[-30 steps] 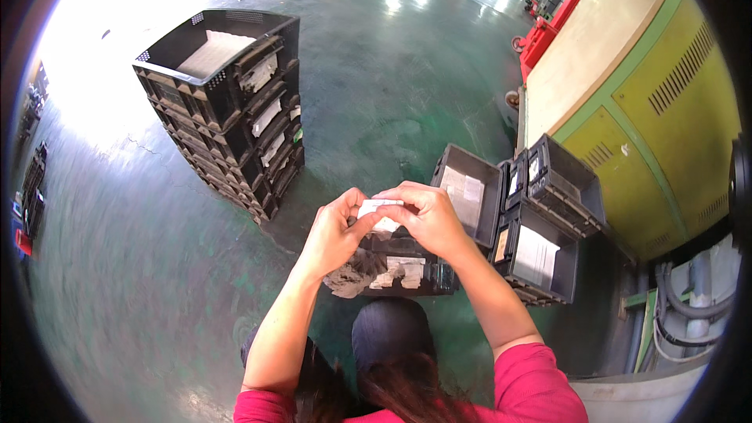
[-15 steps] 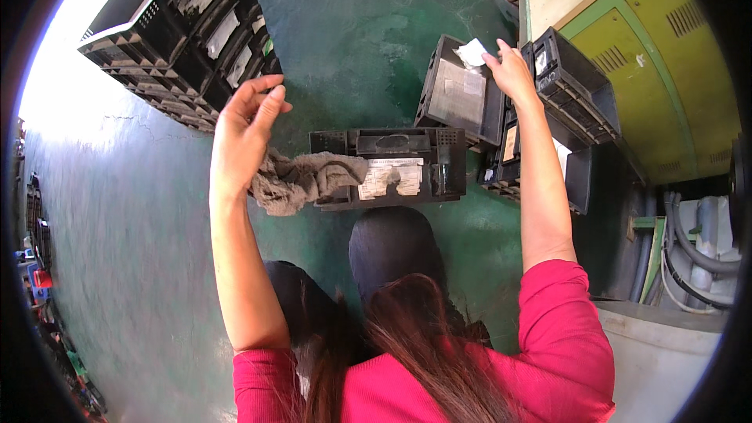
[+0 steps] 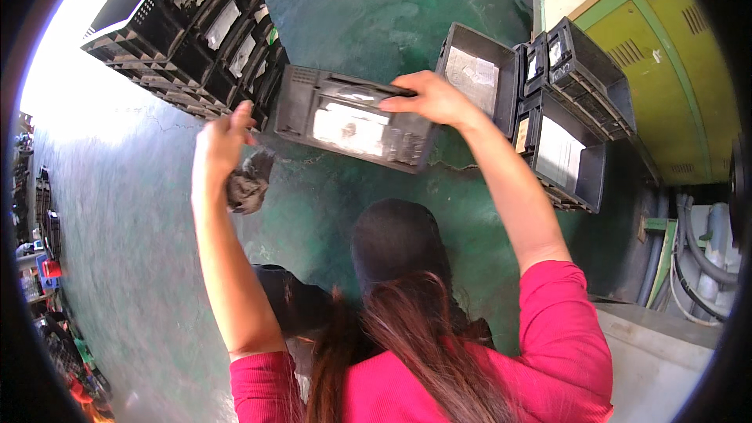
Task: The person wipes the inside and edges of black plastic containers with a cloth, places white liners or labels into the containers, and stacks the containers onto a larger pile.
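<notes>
A black plastic crate point(image 3: 296, 113) with a whitish label on its side is tilted in front of my knees, blurred by motion. My right hand point(image 3: 429, 99) is closed on its upper edge, fingers over the rim near the handle slot. To the left of the crate, my left hand point(image 3: 222, 147) is closed, and a crumpled grey-brown rag point(image 3: 251, 182) hangs from it. The left fingertips lie close to a tall stack of black crates point(image 3: 176, 39); whether they touch it I cannot tell.
An open black crate point(image 3: 505, 70) with papers inside stands at the far right. Beside it are more stacked black crates point(image 3: 599, 94), close to green-yellow cabinets point(image 3: 627, 39). Grey pipes point(image 3: 709, 243) run along the right edge. The floor point(image 3: 141, 251) is green.
My right hand has come left from the right-hand crates and taken hold of the labelled crate, which has shifted left and away and tilted. My left hand and the rag have moved slightly left.
</notes>
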Available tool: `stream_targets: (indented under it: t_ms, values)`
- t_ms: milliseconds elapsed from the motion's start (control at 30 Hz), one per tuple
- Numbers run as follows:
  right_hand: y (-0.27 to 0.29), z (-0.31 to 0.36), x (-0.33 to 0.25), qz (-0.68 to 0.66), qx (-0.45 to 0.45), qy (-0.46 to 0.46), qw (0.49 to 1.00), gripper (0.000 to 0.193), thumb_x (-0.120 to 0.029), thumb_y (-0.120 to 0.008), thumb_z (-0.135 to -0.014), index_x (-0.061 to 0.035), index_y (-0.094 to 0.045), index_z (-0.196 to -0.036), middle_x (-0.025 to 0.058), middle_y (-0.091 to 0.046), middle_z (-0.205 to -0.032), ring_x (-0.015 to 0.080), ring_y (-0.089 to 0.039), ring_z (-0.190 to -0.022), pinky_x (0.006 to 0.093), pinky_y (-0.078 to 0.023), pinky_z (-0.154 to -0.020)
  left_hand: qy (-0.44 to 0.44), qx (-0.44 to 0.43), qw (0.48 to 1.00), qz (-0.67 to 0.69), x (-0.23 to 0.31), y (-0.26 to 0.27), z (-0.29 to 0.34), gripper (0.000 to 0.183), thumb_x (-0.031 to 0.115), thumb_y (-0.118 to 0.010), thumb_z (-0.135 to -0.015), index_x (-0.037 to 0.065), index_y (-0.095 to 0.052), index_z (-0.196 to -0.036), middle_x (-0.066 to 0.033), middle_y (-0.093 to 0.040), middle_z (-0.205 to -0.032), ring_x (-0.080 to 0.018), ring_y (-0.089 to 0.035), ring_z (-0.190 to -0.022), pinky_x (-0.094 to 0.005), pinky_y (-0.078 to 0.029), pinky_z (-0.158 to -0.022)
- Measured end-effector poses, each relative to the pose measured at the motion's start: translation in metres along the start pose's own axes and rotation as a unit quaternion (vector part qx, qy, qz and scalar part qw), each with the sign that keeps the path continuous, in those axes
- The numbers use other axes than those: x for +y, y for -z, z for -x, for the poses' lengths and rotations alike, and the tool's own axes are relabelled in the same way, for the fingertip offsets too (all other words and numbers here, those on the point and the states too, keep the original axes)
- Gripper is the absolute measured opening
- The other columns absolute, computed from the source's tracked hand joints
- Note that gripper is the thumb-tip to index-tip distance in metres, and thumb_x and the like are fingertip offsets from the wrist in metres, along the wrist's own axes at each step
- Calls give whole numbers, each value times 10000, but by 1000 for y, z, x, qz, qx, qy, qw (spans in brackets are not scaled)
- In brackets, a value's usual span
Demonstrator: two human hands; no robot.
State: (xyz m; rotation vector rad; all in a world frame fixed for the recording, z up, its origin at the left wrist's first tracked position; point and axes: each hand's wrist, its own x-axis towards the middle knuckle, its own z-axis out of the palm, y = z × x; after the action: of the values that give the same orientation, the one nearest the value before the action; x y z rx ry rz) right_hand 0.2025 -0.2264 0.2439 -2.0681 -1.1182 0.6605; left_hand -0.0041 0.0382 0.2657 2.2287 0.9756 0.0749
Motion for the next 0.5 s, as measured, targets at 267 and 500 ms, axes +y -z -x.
stream_targets:
  t_ms: [267,500]
  values:
    - [-171,-8,39,-36,-202,52,977,377,-222,-692,-740,5,-552,-1006,179,-637,-948,309,-624,-894,394,-470,-781,174,-93,978,69,-106,-154,3,807,676,-428,-806,-43,-566,-1148,-235,-656,-948,-316,-600,-1008,-382,-386,-940]
    - [-215,-17,95,48,-328,113,937,508,-253,-685,-758,-45,-529,-1195,155,-549,-1214,274,-539,-1111,371,-418,-942,164,-75,984,1,-158,-183,40,601,369,-519,-737,-132,-527,-1068,-346,-588,-997,-438,-570,-1009,-421,-442,-893]
